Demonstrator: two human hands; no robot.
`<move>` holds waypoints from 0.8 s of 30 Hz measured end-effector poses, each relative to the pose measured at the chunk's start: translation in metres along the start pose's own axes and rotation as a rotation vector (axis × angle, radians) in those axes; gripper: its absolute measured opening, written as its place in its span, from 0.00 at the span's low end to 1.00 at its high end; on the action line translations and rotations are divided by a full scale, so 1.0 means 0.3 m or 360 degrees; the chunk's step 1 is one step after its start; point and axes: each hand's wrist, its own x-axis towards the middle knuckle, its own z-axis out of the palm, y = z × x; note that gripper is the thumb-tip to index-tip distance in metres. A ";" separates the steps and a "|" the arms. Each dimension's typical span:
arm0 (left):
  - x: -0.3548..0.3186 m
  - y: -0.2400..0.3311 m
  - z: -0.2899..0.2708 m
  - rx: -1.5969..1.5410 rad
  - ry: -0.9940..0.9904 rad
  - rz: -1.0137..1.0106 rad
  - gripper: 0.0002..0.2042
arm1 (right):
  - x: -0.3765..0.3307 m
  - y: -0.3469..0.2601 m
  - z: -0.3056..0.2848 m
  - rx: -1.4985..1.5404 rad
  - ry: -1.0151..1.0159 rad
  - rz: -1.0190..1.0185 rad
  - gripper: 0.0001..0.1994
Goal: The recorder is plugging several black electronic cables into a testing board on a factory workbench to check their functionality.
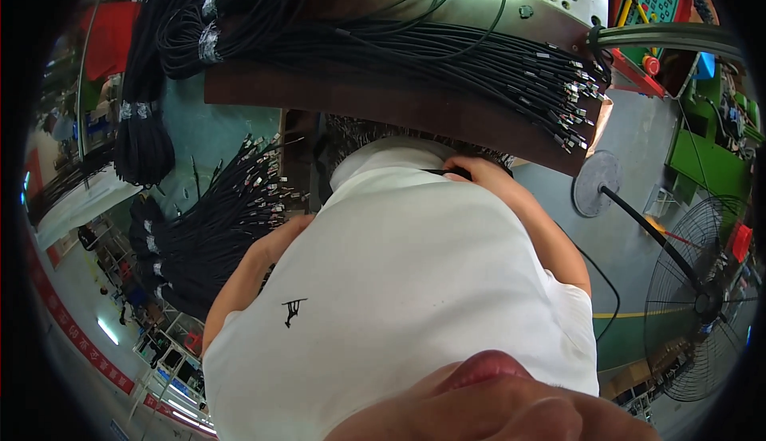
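Observation:
My right hand [481, 171] is at my waist, beside the white shirt [423, 265]. Its fingers are closed on a thin black strap [444, 173] that runs along the shirt's lower edge. On the other side of my body, my left hand [292, 232] is partly behind the shirt, and its fingers are hidden. Near it, bundles of black cables [215, 237] lie with their metal-tipped ends pointing toward me. Across the brown tabletop [319, 94] stretches a long bundle of black cables [447, 62], with bare connector ends at the right.
More coiled black cables [144, 146] hang over the table's left end. At the right stand a black wire-cage fan [706, 301], a round grey base [597, 184] and green machinery with a control panel [658, 2]. A loose cable [610, 285] runs down beside my right arm.

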 end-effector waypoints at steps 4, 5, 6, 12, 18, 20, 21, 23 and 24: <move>0.272 -0.439 -0.096 -0.0478 -0.0117 -0.0119 0.16 | 0.017 0.021 0.005 0.0079 0.0006 -0.0062 0.20; 0.339 -0.512 -0.116 -0.0401 -0.0049 -0.0121 0.16 | 0.015 0.013 0.003 0.0057 -0.0025 -0.0039 0.20; 0.401 -0.588 -0.125 -0.0322 0.0019 -0.0125 0.16 | 0.014 0.007 0.003 0.0060 -0.0035 -0.0040 0.20; 0.658 -0.830 -0.144 0.0204 0.0424 -0.0123 0.15 | 0.015 0.029 0.009 0.0084 0.0013 -0.0107 0.20; 0.779 -0.838 -0.218 0.0836 0.0829 -0.0103 0.14 | 0.006 0.069 -0.001 0.0065 0.0124 -0.0239 0.20; 0.807 -0.830 -0.246 0.1046 0.0963 -0.0092 0.14 | -0.001 0.070 -0.008 0.0065 0.0092 -0.0218 0.20; 0.820 -0.826 -0.257 0.1145 0.1031 -0.0086 0.14 | -0.004 0.079 -0.009 0.0074 0.0098 -0.0225 0.20; 0.833 -0.807 -0.266 0.1343 0.1157 -0.0072 0.13 | -0.017 0.108 -0.009 0.0081 0.0023 -0.0243 0.19; 0.835 -0.792 -0.264 0.1442 0.1215 -0.0063 0.13 | -0.026 0.122 -0.009 0.0090 0.0029 -0.0241 0.19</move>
